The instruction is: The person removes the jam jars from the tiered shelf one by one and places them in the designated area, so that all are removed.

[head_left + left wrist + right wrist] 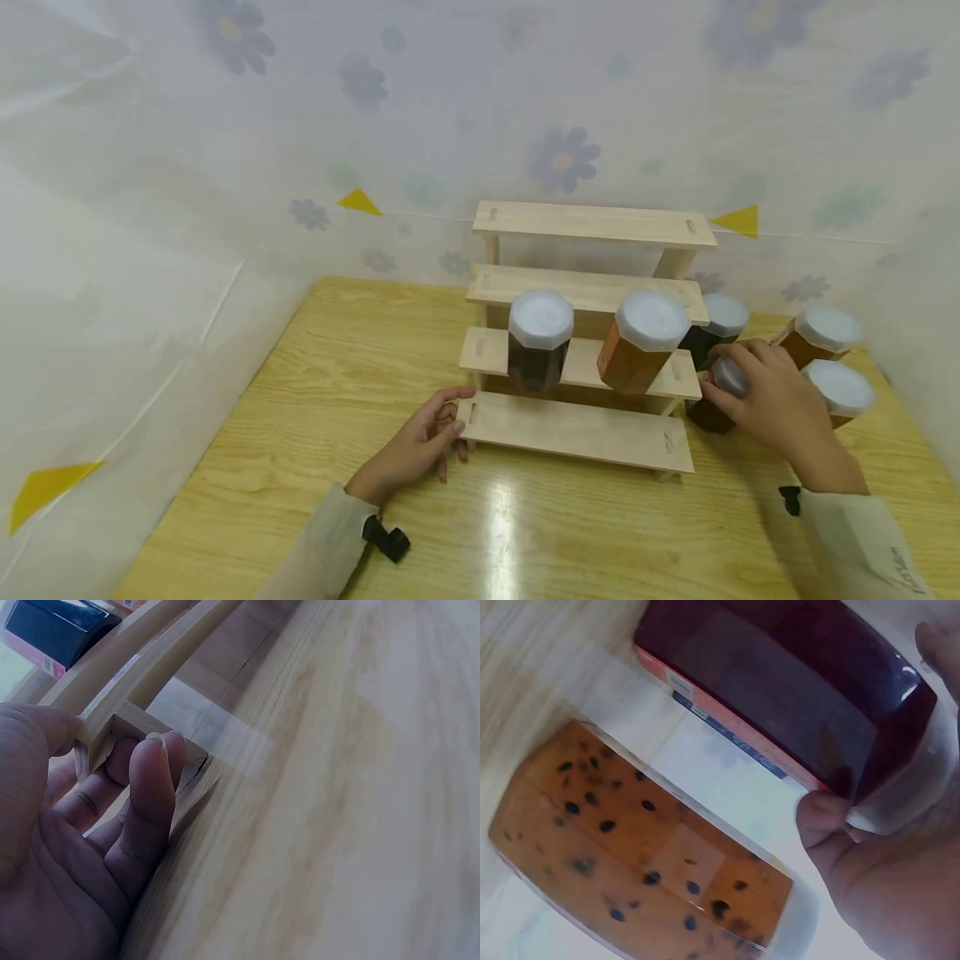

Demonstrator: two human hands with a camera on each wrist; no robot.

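My left hand (416,442) holds the left end of the bottom step of a stepped wooden rack (573,429). In the left wrist view its fingers curl under the board, around a short leg (157,727). To the right of the rack, my right hand (783,408) grips a dark red jar (780,682) by its whitish lid, from above. That jar stands upright in the head view, its body partly behind the hand. On the rack's second step from the bottom are a dark jar (538,362) and an amber jar (633,358), both with white lids.
Another dark jar (723,317) stands behind the held one. Two amber jars, one at the back (825,329) and one nearer (840,392), stand right of my hand. In the right wrist view an amber jar with black seeds (645,847) lies close by. Flowered sheeting (450,125) encloses the table.
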